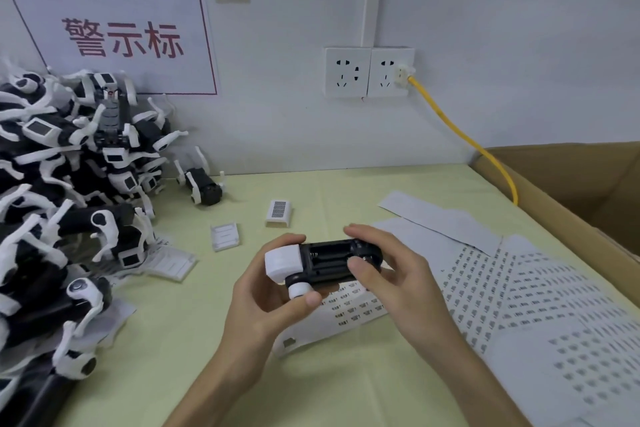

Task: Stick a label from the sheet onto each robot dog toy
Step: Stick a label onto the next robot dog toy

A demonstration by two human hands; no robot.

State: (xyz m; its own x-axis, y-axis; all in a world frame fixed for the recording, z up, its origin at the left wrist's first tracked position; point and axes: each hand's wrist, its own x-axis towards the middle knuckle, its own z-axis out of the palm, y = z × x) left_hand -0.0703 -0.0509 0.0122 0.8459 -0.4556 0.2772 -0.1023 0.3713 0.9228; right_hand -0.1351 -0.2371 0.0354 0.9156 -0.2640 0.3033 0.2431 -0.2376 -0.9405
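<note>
I hold a black and white robot dog toy (322,262) above the table, belly up, with its open battery compartment showing. My left hand (266,302) grips its white end, thumb near a white round joint. My right hand (391,274) holds the black end, thumb pressed on the compartment's edge. A label sheet (356,308) with small printed labels lies right under the toy. Whether a label is on my thumb I cannot tell.
A big heap of robot dog toys (65,191) fills the left side. One toy (202,185) lies apart near the wall. White covers (225,236) (278,213) lie on the yellow-green table (242,374). Used sheets (554,315) spread at right, beside a cardboard box (571,184) and a yellow cable (460,135).
</note>
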